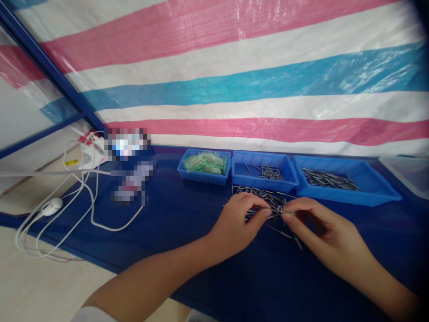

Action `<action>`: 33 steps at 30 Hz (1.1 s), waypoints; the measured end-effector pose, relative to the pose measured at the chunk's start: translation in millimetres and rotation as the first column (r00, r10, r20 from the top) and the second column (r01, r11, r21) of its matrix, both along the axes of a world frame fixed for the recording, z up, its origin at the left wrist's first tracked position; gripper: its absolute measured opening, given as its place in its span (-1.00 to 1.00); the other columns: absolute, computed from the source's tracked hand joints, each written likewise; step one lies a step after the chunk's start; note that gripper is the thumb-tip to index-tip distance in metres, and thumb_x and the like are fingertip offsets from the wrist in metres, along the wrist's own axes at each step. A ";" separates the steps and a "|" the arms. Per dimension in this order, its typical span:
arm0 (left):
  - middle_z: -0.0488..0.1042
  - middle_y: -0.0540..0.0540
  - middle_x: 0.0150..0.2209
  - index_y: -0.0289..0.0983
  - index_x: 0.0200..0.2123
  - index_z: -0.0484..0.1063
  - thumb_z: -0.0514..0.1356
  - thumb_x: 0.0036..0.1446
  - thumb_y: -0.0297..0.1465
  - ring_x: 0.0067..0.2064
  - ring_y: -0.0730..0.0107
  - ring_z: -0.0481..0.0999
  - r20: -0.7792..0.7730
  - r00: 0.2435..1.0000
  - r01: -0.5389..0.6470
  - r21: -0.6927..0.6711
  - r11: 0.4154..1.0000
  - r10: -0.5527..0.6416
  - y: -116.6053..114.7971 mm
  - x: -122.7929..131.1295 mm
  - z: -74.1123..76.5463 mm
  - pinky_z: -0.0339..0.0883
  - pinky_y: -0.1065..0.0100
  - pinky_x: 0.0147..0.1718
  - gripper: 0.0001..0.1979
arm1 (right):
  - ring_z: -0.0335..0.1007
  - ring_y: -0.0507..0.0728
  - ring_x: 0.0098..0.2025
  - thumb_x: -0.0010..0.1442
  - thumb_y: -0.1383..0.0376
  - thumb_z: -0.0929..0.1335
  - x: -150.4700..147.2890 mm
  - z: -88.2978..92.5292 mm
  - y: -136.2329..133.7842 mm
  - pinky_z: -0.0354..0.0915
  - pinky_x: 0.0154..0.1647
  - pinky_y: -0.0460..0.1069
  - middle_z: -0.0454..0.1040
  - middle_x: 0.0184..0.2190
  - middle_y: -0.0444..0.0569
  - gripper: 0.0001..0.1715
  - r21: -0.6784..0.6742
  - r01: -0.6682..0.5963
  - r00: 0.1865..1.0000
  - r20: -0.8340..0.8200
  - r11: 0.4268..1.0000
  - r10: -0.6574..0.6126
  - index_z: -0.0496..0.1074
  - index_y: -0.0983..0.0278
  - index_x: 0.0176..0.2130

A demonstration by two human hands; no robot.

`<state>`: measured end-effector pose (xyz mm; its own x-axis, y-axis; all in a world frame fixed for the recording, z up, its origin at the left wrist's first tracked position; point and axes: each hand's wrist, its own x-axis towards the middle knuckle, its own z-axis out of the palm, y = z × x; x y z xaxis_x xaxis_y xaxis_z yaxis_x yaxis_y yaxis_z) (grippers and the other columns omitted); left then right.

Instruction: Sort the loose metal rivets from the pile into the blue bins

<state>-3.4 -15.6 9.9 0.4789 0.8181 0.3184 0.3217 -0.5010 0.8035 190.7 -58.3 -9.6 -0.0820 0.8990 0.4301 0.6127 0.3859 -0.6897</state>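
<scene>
Head view: blue bins (254, 180) hold green packets (206, 164), short pins (273, 173), longer rods (330, 179).

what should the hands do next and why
Probably lift the thin metal piece slightly: the left hand and right hand seem to pinch it right by the pile of loose metal rods, where it could snag on others.

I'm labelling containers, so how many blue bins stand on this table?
3, in a row along the far side of the table: the left bin holds green packets; the middle bin and the right bin hold thin metal pieces. None appears hidden.
</scene>
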 end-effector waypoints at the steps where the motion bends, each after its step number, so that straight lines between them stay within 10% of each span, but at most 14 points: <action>1: 0.53 -0.09 -0.23 -0.30 -0.28 0.48 0.15 0.23 -0.40 -0.14 0.33 0.47 -0.049 0.999 0.004 0.028 1.000 -0.002 -0.5 0.0 -0.3 0.29 0.31 -0.08 -0.88 | 0.41 0.08 -0.35 0.20 0.22 0.35 0.3 1.1 0.0 0.34 -0.38 -0.04 0.47 -0.36 -0.11 -0.91 0.018 -0.012 0.999 0.044 1.000 0.011 0.39 0.14 -0.23; 7: 0.48 -0.09 -0.07 -0.23 -0.11 0.46 0.09 0.28 -0.29 0.01 0.21 0.36 -0.316 0.947 0.005 0.173 0.985 0.050 -3.3 -3.6 1.1 0.22 0.19 -0.01 -0.77 | 0.44 0.13 -0.29 0.19 0.26 0.35 12.4 11.2 7.5 0.33 -0.23 0.03 0.50 -0.37 -0.09 -0.95 0.238 -0.031 0.971 0.236 0.971 -0.027 0.40 0.18 -0.33; 12: 0.42 -0.10 0.03 -0.17 0.02 0.41 0.10 0.25 -0.15 0.10 0.14 0.27 -0.454 0.888 0.079 0.297 0.952 0.069 -2.6 -8.2 -2.3 0.14 0.10 0.02 -0.64 | 0.45 0.30 -0.16 0.26 0.09 0.25 49.4 16.9 19.6 0.33 -0.17 0.17 0.50 -0.25 -0.02 -0.76 0.295 0.403 0.852 0.226 0.867 -0.473 0.40 0.14 -0.23; 16: 0.38 -0.07 0.08 -0.07 -0.04 0.46 0.16 0.19 -0.10 0.14 0.07 0.20 -0.535 0.844 0.167 0.329 0.929 0.038 -3.1 -11.2 -8.5 0.09 0.04 0.00 -0.67 | 0.37 0.54 -0.06 0.28 -0.03 0.13 79.3 9.1 31.1 0.25 -0.17 0.40 0.47 -0.25 0.08 -0.57 0.260 0.528 0.701 0.403 0.808 -0.588 0.40 0.15 -0.21; 23: 0.47 0.03 -0.06 -0.11 -0.22 0.50 0.05 0.32 -0.27 0.03 0.22 0.28 -0.566 0.824 0.203 0.342 0.917 0.029 -3.1 -8.3 -12.1 0.05 0.08 -0.07 -0.79 | 0.36 0.41 0.00 0.28 0.12 0.22 64.3 7.3 29.8 0.20 0.05 0.36 0.48 -0.13 0.10 -0.70 0.356 0.364 0.772 0.401 0.861 -0.492 0.41 0.19 -0.11; 33: 0.45 -0.03 -0.12 -0.20 -0.02 0.38 0.06 0.31 -0.41 -0.09 0.29 0.34 -0.646 0.763 0.256 0.345 0.903 0.030 4.3 -4.9 -14.3 0.17 0.25 -0.18 -0.79 | 0.38 0.18 -0.09 0.21 0.24 0.34 2.6 -5.6 11.5 0.25 -0.04 0.14 0.52 -0.20 -0.02 -0.81 0.185 -0.144 0.878 0.477 0.972 0.039 0.47 0.22 -0.16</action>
